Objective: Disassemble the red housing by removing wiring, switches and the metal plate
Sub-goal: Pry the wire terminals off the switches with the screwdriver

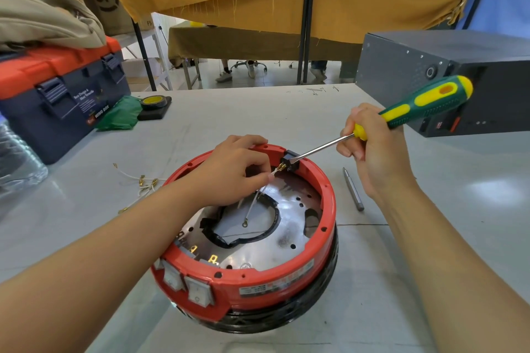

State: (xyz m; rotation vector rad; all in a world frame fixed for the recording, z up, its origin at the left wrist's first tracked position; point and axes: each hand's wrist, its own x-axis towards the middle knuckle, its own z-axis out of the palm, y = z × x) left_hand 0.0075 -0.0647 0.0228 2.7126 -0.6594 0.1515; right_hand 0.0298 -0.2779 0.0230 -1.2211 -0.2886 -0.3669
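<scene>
Pinching a white wire (259, 195), the left hand (235, 169) hides its terminal; right hand (372, 149) grips the screwdriver (401, 114).

glossy red plastic housing (286, 275), shiny scuffed metal plate (289, 226), smooth matt grey table (430, 266).

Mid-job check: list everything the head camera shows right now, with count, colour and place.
red housing: 1, red, table centre
metal plate: 1, silver, inside housing
black connector block: 1, on far rim
white wire: 1, from block into housing
rocker switches: 2, white, near wall
loose wires: several, white, table left
screwdriver: 1, green-yellow, tip at block
metal bit: 1, grey, right of housing
toolbox: 1, blue-red, far left
tape roll: 1, black-yellow, beside toolbox
grey case: 1, far right
left hand: pinches wire
right hand: grips screwdriver
</scene>
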